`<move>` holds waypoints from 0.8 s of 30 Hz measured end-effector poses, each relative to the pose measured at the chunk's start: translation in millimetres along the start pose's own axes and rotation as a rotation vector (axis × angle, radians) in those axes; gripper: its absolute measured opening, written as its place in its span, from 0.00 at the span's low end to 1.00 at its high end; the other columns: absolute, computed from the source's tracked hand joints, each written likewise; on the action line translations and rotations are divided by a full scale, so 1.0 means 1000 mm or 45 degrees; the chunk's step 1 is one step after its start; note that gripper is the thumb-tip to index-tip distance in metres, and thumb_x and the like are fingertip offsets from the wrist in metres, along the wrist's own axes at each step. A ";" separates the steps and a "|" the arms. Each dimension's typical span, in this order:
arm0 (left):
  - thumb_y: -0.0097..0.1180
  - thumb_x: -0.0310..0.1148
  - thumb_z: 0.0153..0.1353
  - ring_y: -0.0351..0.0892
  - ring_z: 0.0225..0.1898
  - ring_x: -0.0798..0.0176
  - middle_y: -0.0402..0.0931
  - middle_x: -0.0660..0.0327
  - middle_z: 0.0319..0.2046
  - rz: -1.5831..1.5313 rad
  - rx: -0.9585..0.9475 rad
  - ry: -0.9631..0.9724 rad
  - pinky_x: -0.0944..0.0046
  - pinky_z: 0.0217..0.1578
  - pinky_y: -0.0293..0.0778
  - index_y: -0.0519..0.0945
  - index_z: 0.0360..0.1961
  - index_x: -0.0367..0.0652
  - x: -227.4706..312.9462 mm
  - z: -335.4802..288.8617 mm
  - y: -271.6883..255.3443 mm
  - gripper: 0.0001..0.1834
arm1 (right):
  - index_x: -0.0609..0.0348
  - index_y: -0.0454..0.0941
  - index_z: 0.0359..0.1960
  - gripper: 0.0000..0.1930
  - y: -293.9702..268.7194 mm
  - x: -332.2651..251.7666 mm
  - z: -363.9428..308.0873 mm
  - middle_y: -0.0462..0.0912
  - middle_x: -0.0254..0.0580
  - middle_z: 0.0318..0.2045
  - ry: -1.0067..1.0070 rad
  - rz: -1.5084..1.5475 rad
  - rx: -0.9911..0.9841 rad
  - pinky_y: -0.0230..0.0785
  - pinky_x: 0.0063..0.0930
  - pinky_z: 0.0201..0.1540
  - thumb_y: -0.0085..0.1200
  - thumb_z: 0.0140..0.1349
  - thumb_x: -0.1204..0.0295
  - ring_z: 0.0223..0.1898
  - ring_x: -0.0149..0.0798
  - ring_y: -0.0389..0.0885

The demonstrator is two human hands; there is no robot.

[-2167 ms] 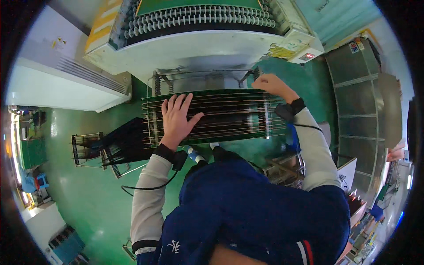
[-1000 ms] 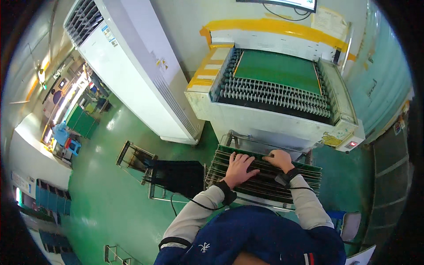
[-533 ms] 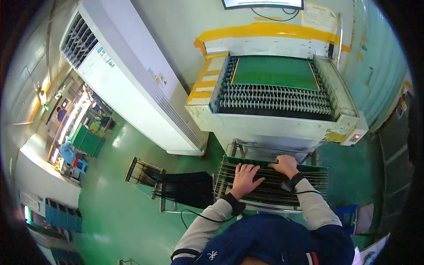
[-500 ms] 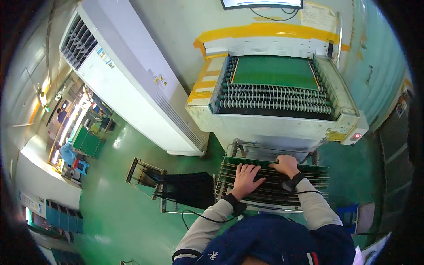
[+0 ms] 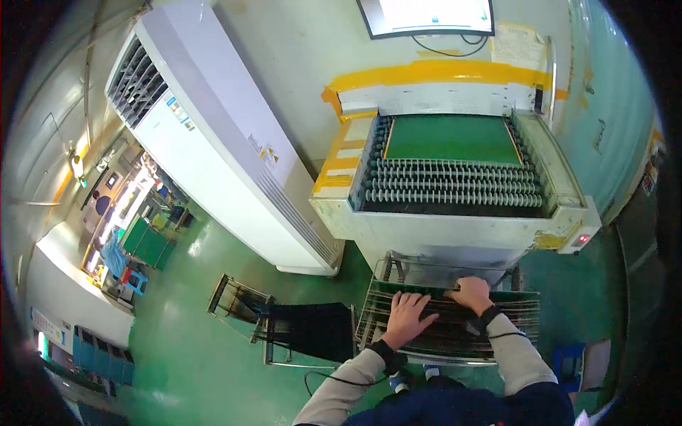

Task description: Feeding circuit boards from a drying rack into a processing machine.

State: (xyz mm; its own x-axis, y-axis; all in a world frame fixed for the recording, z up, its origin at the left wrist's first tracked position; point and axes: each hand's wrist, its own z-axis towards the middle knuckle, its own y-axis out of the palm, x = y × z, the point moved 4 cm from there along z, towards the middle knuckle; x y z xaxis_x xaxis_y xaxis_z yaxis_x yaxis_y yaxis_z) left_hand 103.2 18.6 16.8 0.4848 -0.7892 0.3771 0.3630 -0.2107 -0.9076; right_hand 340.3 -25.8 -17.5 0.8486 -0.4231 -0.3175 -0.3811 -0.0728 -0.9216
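Observation:
A metal rack (image 5: 387,273) stands before me, holding several thin, dark green panels (image 5: 522,302) on edge in a close row. My left hand (image 5: 407,318) lies over the panels' upper edges, its fingers spread. At the far side of the row, my right hand (image 5: 471,293) is closed, with bent fingers, on the top edge of a green panel; its fingertips are partly hidden. Beyond the rack, another green panel (image 5: 455,138) lies flat on the rollers (image 5: 455,188) of a pale conveyor machine (image 5: 455,231).
A second rack (image 5: 234,302) with dark sheets (image 5: 312,330) stands left of mine. A tall white air conditioner (image 5: 227,163) leans into view at the left. A blue stool (image 5: 568,362) is at the right. A screen (image 5: 426,18) hangs above the machine.
My view has tilted up, so the scene sits lower and more of the screen shows. Both hands stay at the panels in the rack, the left one still spread.

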 end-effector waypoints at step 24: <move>0.65 0.61 0.64 0.72 0.62 0.46 0.77 0.54 0.53 -0.077 0.195 0.047 0.37 0.75 0.56 0.81 0.63 0.43 0.002 -0.018 0.011 0.37 | 0.56 0.91 0.41 0.27 0.007 0.002 -0.007 0.90 0.57 0.38 -0.069 -0.056 0.172 0.78 0.50 0.49 0.69 0.56 0.43 0.45 0.61 0.88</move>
State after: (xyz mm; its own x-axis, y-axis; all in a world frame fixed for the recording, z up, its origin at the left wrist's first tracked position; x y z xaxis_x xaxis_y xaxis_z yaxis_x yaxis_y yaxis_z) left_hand 94.0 4.3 4.2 0.4301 -0.7988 0.4207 0.5090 -0.1702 -0.8437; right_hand 337.1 -34.0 -22.8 0.8833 -0.3726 -0.2845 -0.2934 0.0339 -0.9554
